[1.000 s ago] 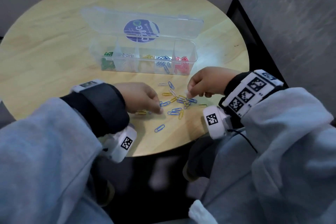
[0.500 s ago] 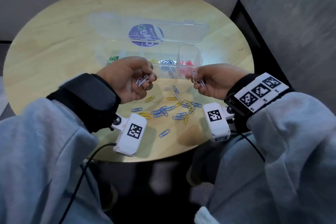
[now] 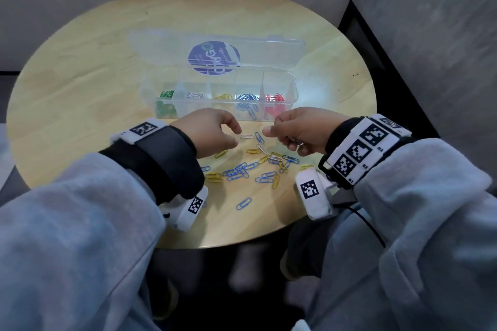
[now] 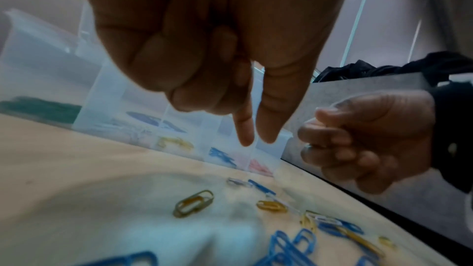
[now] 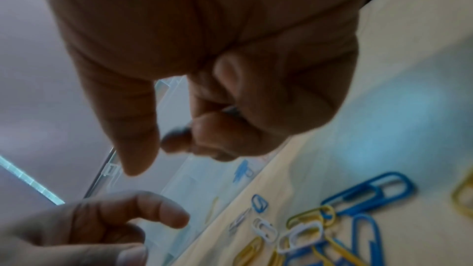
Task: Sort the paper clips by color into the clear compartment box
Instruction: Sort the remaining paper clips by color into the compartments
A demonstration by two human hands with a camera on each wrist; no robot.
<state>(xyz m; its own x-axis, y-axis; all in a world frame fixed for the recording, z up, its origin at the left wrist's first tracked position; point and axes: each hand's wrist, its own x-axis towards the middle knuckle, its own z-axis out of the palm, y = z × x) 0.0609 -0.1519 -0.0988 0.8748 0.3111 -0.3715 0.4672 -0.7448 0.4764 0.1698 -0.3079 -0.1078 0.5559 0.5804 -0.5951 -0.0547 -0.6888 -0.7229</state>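
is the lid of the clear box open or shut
Open. The lid lies folded back flat on the table behind the clear box, leaving all five compartments uncovered.

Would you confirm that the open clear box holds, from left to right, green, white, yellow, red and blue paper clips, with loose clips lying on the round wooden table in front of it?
Not quite: the last two are swapped. In the head view the clear compartment box holds green, white, yellow, then blue paper clips, with the red paper clips in the rightmost compartment. The loose clips do lie on the round wooden table in front.
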